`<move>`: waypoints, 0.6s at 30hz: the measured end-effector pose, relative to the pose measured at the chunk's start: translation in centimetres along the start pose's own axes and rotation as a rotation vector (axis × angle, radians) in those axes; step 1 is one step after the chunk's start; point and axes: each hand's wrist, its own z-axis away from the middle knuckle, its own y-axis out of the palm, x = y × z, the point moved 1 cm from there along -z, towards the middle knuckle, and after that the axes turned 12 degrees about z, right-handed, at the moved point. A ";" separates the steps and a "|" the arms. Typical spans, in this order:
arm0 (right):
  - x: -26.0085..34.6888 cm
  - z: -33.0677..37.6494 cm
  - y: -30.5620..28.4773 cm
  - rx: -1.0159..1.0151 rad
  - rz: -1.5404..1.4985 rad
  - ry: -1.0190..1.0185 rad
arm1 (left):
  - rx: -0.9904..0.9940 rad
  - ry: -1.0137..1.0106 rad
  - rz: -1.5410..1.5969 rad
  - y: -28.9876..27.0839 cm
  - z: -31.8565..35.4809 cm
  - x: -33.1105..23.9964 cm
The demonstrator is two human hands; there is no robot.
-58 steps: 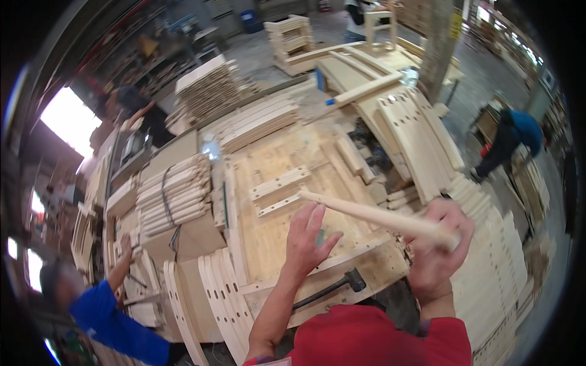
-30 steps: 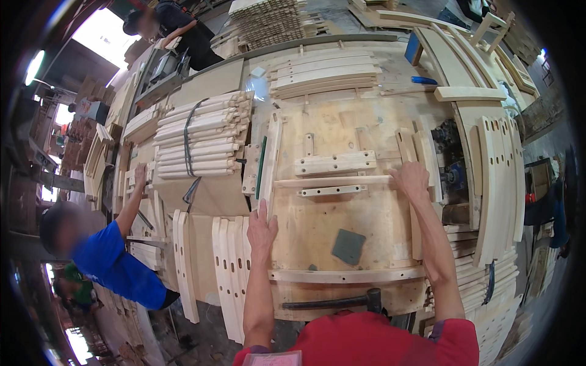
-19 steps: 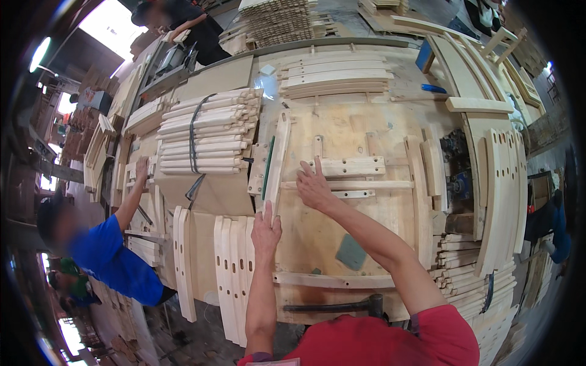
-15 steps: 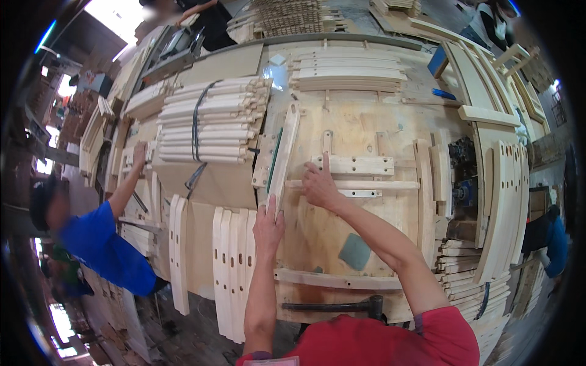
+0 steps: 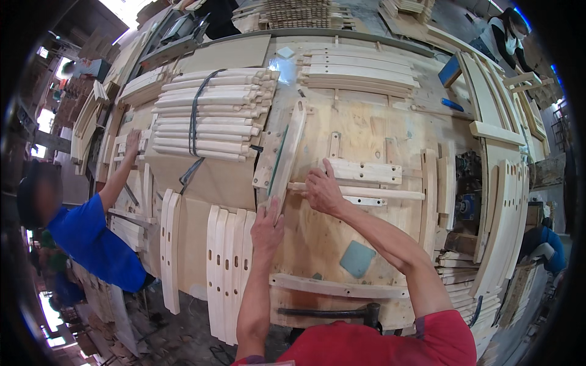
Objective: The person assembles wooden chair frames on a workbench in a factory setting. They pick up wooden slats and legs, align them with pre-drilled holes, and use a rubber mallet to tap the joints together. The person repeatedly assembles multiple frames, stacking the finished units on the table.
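The step in hand looks like fitting a rail into the curved slat on the plywood bench. The left hand rests at the slat's near end, fingers laid on the wood rather than wrapped round it, steadying it where it stands on edge beside the strapped bundle of turned sticks. The right hand lies over the rail's left end, just where that end meets the slat; the fingers curl down on the rail, but whether they truly clasp it or only press on it I cannot tell from this height. The rail runs rightward, just below a drilled block. By my reading the joint is being lined up, not yet driven: the next move calls for holding the slat firm while the rail end is seated square. A hammer lies untouched at the near edge, well apart from both hands.
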 end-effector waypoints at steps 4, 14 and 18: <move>-0.6 -0.4 -0.3 0.011 -0.135 -0.020 | 0.028 -0.034 -0.037 0.1 -0.1 -0.1; -0.4 0.0 -0.5 -0.074 -0.090 -0.007 | 0.050 -0.051 0.006 0.3 -0.2 -0.1; 0.4 -0.5 -1.0 0.008 -0.083 0.002 | 0.064 -0.096 0.006 -0.1 0.2 0.3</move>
